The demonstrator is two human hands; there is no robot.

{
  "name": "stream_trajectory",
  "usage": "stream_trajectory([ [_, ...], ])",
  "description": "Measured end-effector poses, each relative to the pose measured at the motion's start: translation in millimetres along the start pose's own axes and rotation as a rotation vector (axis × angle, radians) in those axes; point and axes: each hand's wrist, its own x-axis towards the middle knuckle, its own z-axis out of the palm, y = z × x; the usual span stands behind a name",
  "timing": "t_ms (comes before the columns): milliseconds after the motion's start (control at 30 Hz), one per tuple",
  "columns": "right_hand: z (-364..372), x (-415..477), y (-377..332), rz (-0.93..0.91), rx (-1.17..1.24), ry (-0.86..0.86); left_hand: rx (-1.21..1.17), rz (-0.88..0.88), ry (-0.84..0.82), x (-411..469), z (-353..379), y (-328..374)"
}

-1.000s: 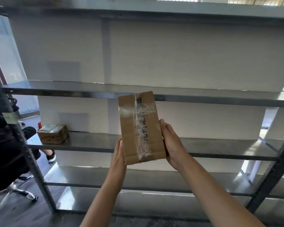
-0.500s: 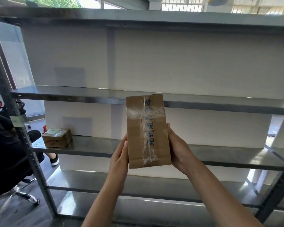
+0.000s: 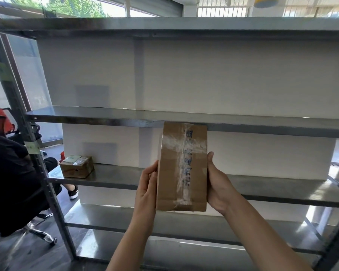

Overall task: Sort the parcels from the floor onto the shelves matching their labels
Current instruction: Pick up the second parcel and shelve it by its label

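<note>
I hold a tall brown cardboard parcel (image 3: 182, 167) upright in front of a metal shelf rack (image 3: 125, 121). Clear tape and blue handwriting run down its face. My left hand (image 3: 147, 190) presses its left edge and my right hand (image 3: 219, 184) grips its right edge. The parcel's top reaches the front lip of the second shelf from the top. A smaller taped brown parcel (image 3: 76, 166) sits at the left end of the shelf below (image 3: 282, 194).
The rack has several steel shelves with white backing boards. Its left upright post (image 3: 33, 153) carries small label tags. Left of the rack a person in black sits on an office chair (image 3: 37, 231), with a red chair (image 3: 0, 120) behind.
The parcel has turned from tilted to upright and shifted slightly right. My view has tilted upward, so the top shelf and windows now show.
</note>
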Motion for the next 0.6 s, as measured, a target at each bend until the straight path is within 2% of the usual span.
stream_trajectory([
  [167,6.5,-1.1,-3.2,-0.032,-0.042,-0.041,0.086,0.062,0.016,0.5,-1.0,3.7],
  [300,7.2,-0.7,2.1,-0.121,-0.100,-0.125,0.036,-0.068,0.072,1.0,-4.7,4.5],
  [400,4.4,1.2,8.1,-0.133,-0.025,-0.169,-0.043,-0.148,0.100,0.9,-9.4,7.4],
  [600,5.7,4.4,16.5,-0.170,-0.050,-0.054,-0.056,-0.107,0.101,-3.7,-6.2,8.2],
])
